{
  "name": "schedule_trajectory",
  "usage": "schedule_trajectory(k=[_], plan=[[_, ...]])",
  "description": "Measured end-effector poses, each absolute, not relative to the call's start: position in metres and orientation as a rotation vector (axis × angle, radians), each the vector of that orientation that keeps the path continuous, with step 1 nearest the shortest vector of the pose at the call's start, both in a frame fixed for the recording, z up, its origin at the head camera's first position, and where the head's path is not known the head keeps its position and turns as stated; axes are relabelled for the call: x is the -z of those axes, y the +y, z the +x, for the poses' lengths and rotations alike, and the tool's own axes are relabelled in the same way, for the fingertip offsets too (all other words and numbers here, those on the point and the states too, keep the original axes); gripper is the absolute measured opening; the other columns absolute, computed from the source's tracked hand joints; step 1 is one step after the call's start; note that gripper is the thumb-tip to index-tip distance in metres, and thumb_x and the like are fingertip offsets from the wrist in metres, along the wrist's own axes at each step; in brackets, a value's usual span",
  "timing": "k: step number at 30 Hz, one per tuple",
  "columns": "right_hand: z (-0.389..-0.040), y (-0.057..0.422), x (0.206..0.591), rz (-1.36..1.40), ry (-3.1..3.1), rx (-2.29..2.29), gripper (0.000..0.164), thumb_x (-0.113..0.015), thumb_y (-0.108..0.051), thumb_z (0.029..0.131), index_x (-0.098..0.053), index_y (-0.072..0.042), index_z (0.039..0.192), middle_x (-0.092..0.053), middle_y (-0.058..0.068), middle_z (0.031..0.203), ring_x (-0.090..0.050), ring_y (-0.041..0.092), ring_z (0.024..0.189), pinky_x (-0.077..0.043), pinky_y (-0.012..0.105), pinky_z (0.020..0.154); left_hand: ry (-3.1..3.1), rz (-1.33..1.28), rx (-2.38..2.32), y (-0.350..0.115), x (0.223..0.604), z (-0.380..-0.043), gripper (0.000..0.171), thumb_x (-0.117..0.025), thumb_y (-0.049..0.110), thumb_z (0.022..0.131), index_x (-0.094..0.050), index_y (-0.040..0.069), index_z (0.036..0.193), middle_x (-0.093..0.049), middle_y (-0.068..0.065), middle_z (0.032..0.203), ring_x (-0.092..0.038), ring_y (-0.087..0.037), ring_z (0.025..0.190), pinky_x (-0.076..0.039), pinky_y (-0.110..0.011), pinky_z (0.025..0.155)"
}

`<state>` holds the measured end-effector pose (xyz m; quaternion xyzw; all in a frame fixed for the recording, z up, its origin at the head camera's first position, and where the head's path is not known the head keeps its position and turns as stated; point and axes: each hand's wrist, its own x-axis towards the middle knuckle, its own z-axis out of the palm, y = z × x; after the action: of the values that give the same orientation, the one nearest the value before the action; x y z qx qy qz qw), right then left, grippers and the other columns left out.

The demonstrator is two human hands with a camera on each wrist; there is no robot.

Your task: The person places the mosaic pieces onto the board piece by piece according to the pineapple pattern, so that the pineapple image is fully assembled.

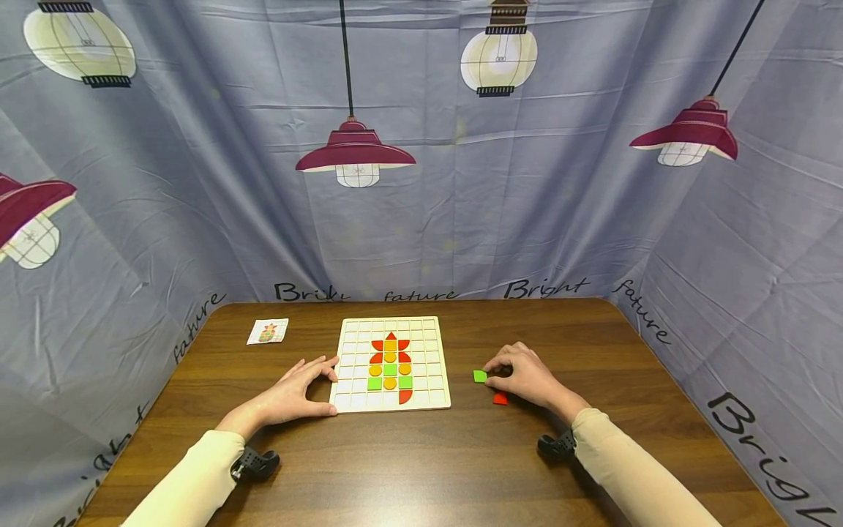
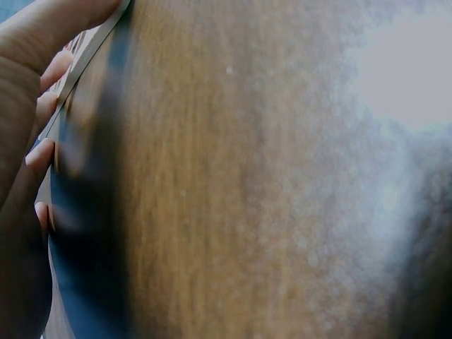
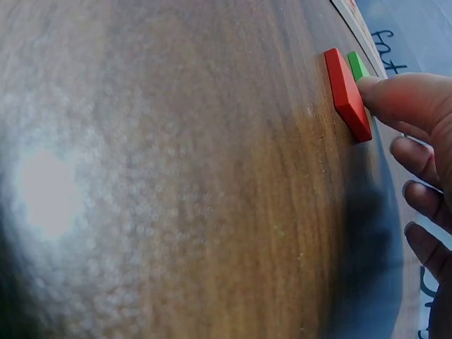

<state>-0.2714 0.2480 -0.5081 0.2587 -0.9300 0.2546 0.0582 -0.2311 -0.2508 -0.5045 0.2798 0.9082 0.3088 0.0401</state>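
The white gridded board (image 1: 356, 399) lies on the table with a figure of red, orange and green flat pieces on its squares. My left hand (image 1: 296, 391) is at the board's left side, thumb by the near corner and fingertips along the edge; the left wrist view shows its fingers (image 2: 44, 159) beside that edge. Right of the board, my right hand (image 1: 523, 373) pinches a green square tile (image 1: 480, 376) at its right edge, low over the table. Under that hand lies a red piece (image 1: 500, 399), seen close by the thumb as a flat red block (image 3: 346, 95) in the right wrist view.
A small card (image 1: 268, 331) with a printed picture of a similar figure lies at the table's back left. The brown wooden table (image 1: 408, 468) ends at a grey-blue curtain (image 1: 388, 241) behind and at both sides. Each wrist wears a black strapped device.
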Motion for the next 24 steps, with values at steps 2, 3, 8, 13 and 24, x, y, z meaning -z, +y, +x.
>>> schedule_trajectory(k=[2,3,8,13,24], plan=[[-0.2711,0.2470,0.5073,0.798,-2.808,-0.761,0.019,-0.086,-0.035,0.082,-0.079,-0.032,0.099,-0.063,-0.020,0.091,-0.050,0.009,0.092,-0.040,0.037,0.085,2.779,0.853,-0.949,-0.2509,0.5045,-0.2311,0.049,-0.084,0.045,0.082,-0.058,0.018,0.114,-0.042,-0.013,0.159,-0.029,-0.041,0.150,-0.008,-0.064,0.121],[-0.2711,0.2465,0.5072,0.802,-2.804,-0.755,0.018,-0.086,-0.034,0.082,-0.079,-0.032,0.098,-0.063,-0.020,0.090,-0.049,0.009,0.091,-0.040,0.036,0.083,2.778,0.851,-0.948,-0.2508,0.5044,-0.2310,0.049,-0.084,0.045,0.082,-0.058,0.019,0.114,-0.042,-0.013,0.160,-0.029,-0.041,0.150,-0.008,-0.064,0.121],[-0.2716,0.2438,0.5078,0.794,-2.805,-0.751,0.016,-0.087,-0.032,0.081,-0.078,-0.031,0.094,-0.061,-0.019,0.085,-0.048,0.007,0.087,-0.040,0.034,0.080,2.775,0.854,-0.949,-0.2509,0.5046,-0.2308,0.048,-0.084,0.046,0.082,-0.058,0.019,0.113,-0.041,-0.014,0.160,-0.029,-0.042,0.149,-0.008,-0.065,0.120],[-0.2736,0.2431,0.5106,0.833,-2.766,-0.730,0.016,-0.088,-0.030,0.079,-0.078,-0.030,0.091,-0.060,-0.019,0.084,-0.049,0.007,0.086,-0.040,0.033,0.076,2.783,0.867,-0.971,-0.2512,0.5043,-0.2305,0.047,-0.085,0.043,0.082,-0.059,0.017,0.112,-0.042,-0.016,0.159,-0.030,-0.045,0.148,-0.009,-0.067,0.119],[-0.2728,0.2408,0.5090,0.855,-2.727,-0.731,0.016,-0.088,-0.027,0.080,-0.078,-0.026,0.092,-0.057,-0.016,0.082,-0.048,0.008,0.085,-0.043,0.029,0.073,2.774,0.870,-0.968,-0.2492,0.5009,-0.2298,0.046,-0.083,0.045,0.083,-0.059,0.018,0.112,-0.041,-0.017,0.159,-0.029,-0.046,0.148,-0.009,-0.068,0.119]])
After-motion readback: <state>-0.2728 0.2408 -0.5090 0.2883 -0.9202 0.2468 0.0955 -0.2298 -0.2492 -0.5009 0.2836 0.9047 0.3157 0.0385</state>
